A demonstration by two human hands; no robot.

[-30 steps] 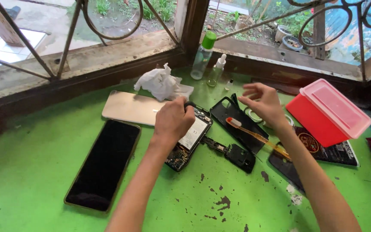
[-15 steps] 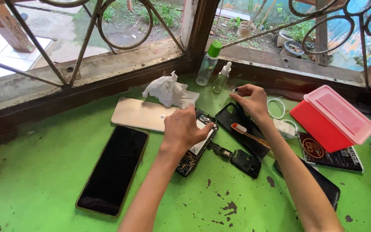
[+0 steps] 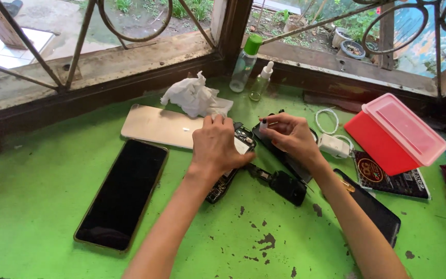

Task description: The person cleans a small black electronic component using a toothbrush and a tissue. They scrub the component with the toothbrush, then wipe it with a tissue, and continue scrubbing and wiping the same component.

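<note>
pinched between thumb and fingertips of the right hand [image 3: 291, 135] is a tiny white-tipped piece [image 3: 264, 124], too small to tell what it is. left hand [image 3: 218, 146] lies palm down, fingers curled over the opened black phone body with exposed circuit boards [image 3: 229, 168], pressing it onto the chipped green painted tabletop [image 3: 37, 196] near the middle; most of that phone is hidden under the hand.

packages: a red plastic box with a pink translucent lid [image 3: 396, 135] sits tilted toward the right edge, and just in front of it lies a flat black pack with a round red-and-gold label [image 3: 388, 175]. by the far edge at the window sill stand a clear bottle with a green cap [image 3: 245, 64] and a small dropper bottle [image 3: 260, 82].

a crumpled white tissue [image 3: 194, 96] touches a matte gold phone back cover [image 3: 158, 126]. glossy black phone screen [image 3: 123, 194] lies near the left front. a white charger with coiled cable [image 3: 332, 143] is partly behind the right wrist. another dark slab [image 3: 375, 214] is partly covered by the right forearm.
</note>
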